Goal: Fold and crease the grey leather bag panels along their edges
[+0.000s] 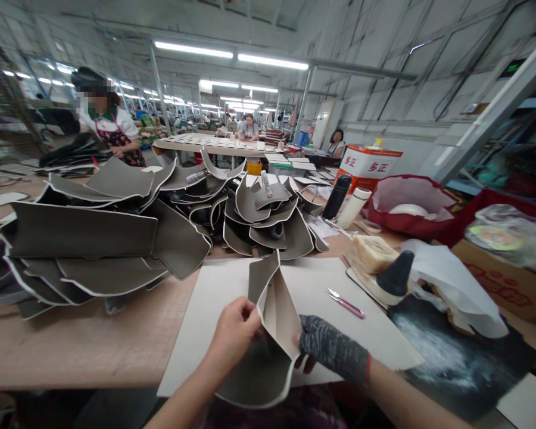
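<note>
So the grey leather panel (pixel 268 357) is up in both hands, just above the near edge of the white board (pixel 214 298), and that board sits toward the bench (pixel 71 351)'s near right corner. Left hand (pixel 234 333) is clamped on the panel's left side. Right hand (pixel 333 348), in a dark knit wrap, sits against the right side with its fingers (pixel 306 363) tucked under, and I can't really tell if it's pinching or just backing it up. The panel's folded into a V, long axis running away from the person, tip pointing up toward the bench's far side. Progress-wise, the panel's pale edge looks finished, and so do the edges on the big heap of panels (pixel 116 232) along the left side. Pink-handled snips (pixel 345 303) lie on the board, off to the right, with no hand on them.
</note>
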Demonstrator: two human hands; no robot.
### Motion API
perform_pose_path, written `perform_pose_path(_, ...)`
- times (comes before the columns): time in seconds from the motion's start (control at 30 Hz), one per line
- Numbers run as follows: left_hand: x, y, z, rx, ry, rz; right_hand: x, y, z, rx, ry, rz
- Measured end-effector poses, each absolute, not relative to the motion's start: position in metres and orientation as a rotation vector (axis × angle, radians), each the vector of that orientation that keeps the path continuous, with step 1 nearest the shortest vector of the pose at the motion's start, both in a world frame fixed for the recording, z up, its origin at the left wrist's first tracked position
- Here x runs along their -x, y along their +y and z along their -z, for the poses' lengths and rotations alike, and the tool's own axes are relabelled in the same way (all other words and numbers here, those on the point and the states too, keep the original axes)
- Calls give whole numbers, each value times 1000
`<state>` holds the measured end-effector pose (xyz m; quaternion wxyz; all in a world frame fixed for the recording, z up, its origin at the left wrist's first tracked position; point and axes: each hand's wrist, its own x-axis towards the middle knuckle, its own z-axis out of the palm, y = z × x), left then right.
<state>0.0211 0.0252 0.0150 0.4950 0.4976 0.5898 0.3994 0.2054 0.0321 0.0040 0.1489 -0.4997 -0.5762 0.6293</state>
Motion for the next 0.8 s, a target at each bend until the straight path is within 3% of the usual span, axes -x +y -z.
perform_pose_path(0.17,-26,24,-28,-1181,1420,-1004,-233,62,-20,1503,-1803,-1573)
perform_pose_path(0.47,-33,25,-34,-1190,1375,-1101,-195,53,-30,1391,-1790,-1375)
perform_pose_path(0.7,-44,22,-32,-1153,1331,-1136,-175,17,-44,1411,-2120,-63)
perform_pose_path(0.8,-54,22,-30,-1208,1355,-1174,-175,3,-46,1613,-2114,209)
